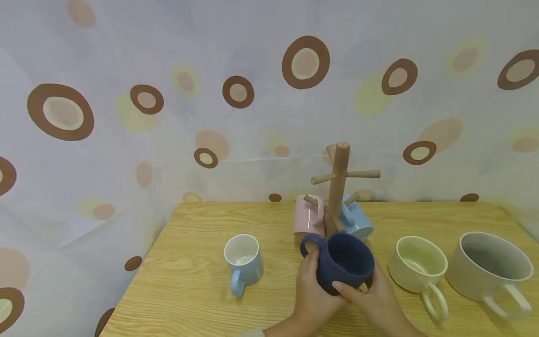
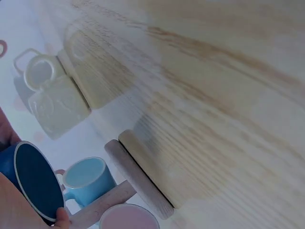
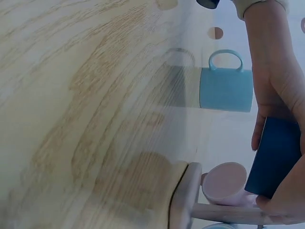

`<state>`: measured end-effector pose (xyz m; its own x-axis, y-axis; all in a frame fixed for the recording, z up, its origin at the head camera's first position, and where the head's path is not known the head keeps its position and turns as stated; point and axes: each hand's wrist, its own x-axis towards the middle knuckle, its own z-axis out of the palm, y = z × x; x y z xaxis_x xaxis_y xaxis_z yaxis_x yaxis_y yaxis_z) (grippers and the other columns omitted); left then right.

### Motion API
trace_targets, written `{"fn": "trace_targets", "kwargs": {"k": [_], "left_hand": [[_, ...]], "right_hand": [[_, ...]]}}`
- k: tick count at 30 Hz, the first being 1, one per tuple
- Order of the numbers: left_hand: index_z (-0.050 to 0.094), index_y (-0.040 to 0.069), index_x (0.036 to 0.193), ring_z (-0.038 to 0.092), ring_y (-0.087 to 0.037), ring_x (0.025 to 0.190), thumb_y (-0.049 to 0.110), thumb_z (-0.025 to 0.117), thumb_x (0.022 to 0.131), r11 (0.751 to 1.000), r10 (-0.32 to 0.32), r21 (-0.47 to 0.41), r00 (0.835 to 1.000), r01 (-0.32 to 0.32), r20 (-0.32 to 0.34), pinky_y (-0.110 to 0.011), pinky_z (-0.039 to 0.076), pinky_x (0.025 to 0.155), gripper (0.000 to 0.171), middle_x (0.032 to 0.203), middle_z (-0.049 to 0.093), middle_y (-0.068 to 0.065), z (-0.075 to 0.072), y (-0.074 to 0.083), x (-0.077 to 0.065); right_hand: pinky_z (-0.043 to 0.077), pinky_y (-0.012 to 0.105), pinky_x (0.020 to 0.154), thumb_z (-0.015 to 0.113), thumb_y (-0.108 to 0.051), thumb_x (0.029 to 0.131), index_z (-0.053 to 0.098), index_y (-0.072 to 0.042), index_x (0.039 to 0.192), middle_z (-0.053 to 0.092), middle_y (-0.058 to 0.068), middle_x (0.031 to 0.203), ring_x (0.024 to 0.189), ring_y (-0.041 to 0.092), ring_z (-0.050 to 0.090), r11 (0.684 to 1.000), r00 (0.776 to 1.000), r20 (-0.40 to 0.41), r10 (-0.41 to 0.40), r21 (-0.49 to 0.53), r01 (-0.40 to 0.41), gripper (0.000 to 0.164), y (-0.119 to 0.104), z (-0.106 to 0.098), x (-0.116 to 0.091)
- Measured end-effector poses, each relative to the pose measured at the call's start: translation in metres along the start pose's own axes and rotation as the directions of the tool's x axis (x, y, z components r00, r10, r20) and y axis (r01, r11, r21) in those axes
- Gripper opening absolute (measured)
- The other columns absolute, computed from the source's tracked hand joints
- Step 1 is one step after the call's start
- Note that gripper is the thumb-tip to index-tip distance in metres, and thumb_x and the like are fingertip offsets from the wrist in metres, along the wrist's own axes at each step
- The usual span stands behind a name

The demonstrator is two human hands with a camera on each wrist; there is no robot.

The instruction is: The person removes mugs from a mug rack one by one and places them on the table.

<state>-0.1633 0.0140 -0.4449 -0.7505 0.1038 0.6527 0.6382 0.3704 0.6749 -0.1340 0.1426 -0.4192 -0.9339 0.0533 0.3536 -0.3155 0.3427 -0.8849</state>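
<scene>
A dark blue mug (image 1: pixel 330 274) is held between both hands in front of the wooden mug tree (image 1: pixel 338 187), its mouth up and its handle to the left. My left hand (image 1: pixel 312 291) grips its left side, fingers close by the handle. From the right, my right hand (image 1: pixel 375 299) holds the wall, its thumb across the near side. The mug's dark opening (image 2: pixel 39 181) shows in the left wrist view. Behind it a pink mug (image 1: pixel 305 217) and a light blue mug (image 1: pixel 359 221) hang by their handles on lower pegs. Upper pegs (image 1: pixel 364 174) are bare.
A light blue mug (image 1: pixel 248 269) stands upright on the wooden table (image 1: pixel 181 281) to the left. On the right stand a pale green mug (image 1: pixel 406 271) and a large grey-white mug (image 1: pixel 467 274). A patterned cloth (image 1: pixel 261 117) hangs behind the table.
</scene>
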Motion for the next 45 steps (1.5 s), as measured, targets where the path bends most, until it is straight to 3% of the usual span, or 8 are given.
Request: {"fn": "trace_targets", "kwargs": {"k": [5,11,17,22,26,32,38,45], "left_hand": [[0.042,0.011,0.128,0.052,-0.012,0.104,0.034,0.076,0.07,0.999,0.047,-0.005,0.988,-0.047,0.146,-0.027,0.048,0.084,0.071,0.118,0.053,-0.003,-0.011,-0.003,-0.001],[0.042,0.013,0.131,0.053,-0.012,0.111,0.028,0.074,0.074,0.989,0.107,-0.136,0.918,-0.059,0.383,-0.022,0.049,0.084,0.067,0.127,0.054,-0.002,-0.038,-0.007,0.008],[0.067,0.005,0.099,0.062,-0.015,0.101,0.015,0.069,0.078,0.957,0.09,-0.291,0.93,0.019,0.356,-0.026,0.049,0.089,0.023,0.104,0.068,-0.008,-0.058,-0.014,0.013],[0.067,-0.001,0.083,0.064,-0.005,0.082,0.013,0.065,0.082,0.939,-0.054,-0.308,0.949,0.153,0.309,-0.024,0.051,0.079,0.015,0.084,0.069,-0.016,-0.068,-0.018,0.022],[0.063,-0.006,0.087,0.058,0.002,0.075,0.012,0.063,0.083,0.883,-0.204,-0.339,0.916,0.325,0.346,-0.019,0.051,0.074,0.019,0.087,0.065,-0.024,-0.071,-0.019,0.029],[0.058,-0.014,0.099,0.061,0.001,0.076,0.015,0.058,0.088,0.754,-0.237,-0.404,0.787,0.519,0.569,-0.02,0.051,0.078,0.031,0.094,0.059,-0.035,-0.075,-0.019,0.036],[0.046,-0.027,0.1,0.061,-0.001,0.073,0.016,0.055,0.089,0.596,-0.127,-0.379,0.55,0.707,0.826,-0.021,0.051,0.077,0.045,0.073,0.065,0.005,-0.085,-0.017,0.038],[0.042,-0.029,0.101,0.061,-0.002,0.074,0.006,0.046,0.093,0.616,0.056,-0.301,0.341,0.728,0.938,-0.025,0.051,0.085,0.035,0.083,0.047,-0.043,-0.097,-0.016,0.037]], "right_hand": [[0.042,0.008,0.081,0.071,-0.004,0.074,0.039,-0.004,0.13,0.049,-0.018,0.114,0.099,-0.012,0.048,0.993,0.993,0.022,0.117,-0.005,-0.117,0.064,0.002,-0.007,0.001],[0.049,0.015,0.074,0.066,-0.007,0.079,0.039,0.002,0.127,0.057,0.002,0.111,0.087,-0.009,0.055,0.968,0.965,0.069,0.251,-0.009,-0.251,0.056,0.01,-0.026,0.004],[0.05,0.016,0.071,0.067,0.0,0.075,0.042,0.006,0.123,0.055,-0.025,0.096,0.086,-0.008,0.056,0.982,0.979,0.071,0.189,-0.003,-0.189,0.054,0.015,-0.037,0.005],[0.05,0.016,0.07,0.068,0.002,0.073,0.048,-0.005,0.118,0.056,-0.026,0.095,0.087,-0.007,0.057,0.988,0.984,0.086,0.154,0.009,-0.155,0.049,0.017,-0.041,0.005],[0.05,0.015,0.069,0.068,0.008,0.069,0.051,-0.025,0.108,0.059,-0.022,0.095,0.086,-0.005,0.058,0.993,0.989,0.113,0.098,0.053,-0.104,0.054,0.021,-0.042,0.006],[0.05,0.014,0.072,0.069,0.012,0.065,0.051,-0.031,0.111,0.06,-0.021,0.101,0.09,-0.004,0.059,0.992,0.97,0.239,-0.048,0.127,0.018,0.066,0.027,-0.044,0.008],[0.05,0.017,0.079,0.069,0.009,0.067,0.05,-0.025,0.121,0.06,-0.015,0.113,0.1,0.0,0.058,0.952,0.881,0.415,-0.226,0.285,0.111,0.067,0.034,-0.044,0.007],[0.049,0.024,0.084,0.066,-0.018,0.081,0.041,-0.005,0.131,0.057,-0.001,0.124,0.11,0.01,0.056,0.896,0.744,0.556,-0.371,0.425,0.13,0.057,0.036,-0.04,0.006]]}}
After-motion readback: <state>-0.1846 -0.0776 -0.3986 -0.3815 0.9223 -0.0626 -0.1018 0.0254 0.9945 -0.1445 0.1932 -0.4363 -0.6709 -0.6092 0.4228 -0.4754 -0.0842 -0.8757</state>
